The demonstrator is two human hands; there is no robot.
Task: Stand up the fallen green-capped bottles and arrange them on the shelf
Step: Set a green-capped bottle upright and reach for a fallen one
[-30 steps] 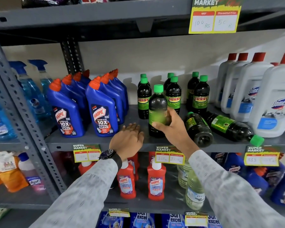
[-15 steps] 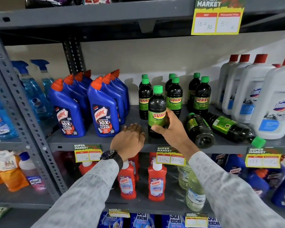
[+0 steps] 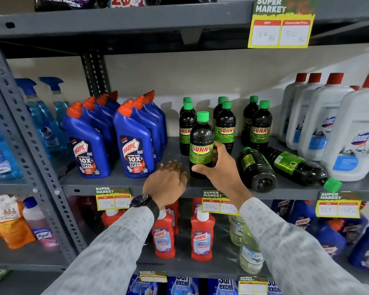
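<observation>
My right hand (image 3: 219, 167) grips a dark green-capped Sunny bottle (image 3: 201, 143) that stands upright near the front of the grey shelf (image 3: 124, 184), its label facing me. My left hand (image 3: 166, 182) rests flat on the shelf edge just left of it, holding nothing. Behind stand several upright Sunny bottles (image 3: 225, 126) in three short rows. To the right two bottles lie on their sides: one with its base toward me (image 3: 257, 169), the other (image 3: 298, 167) with its green cap pointing front right.
Blue Harpic bottles (image 3: 132, 145) stand left of the green-capped group, large white red-capped jugs (image 3: 354, 135) to the right. Blue spray bottles (image 3: 41, 124) sit far left behind the upright post. Red cleaner bottles (image 3: 201, 237) fill the shelf below. Price tags hang on the shelf edges.
My right hand has turned the upright bottle so its Sunny label now faces me. The left hand has stayed on the shelf edge.
</observation>
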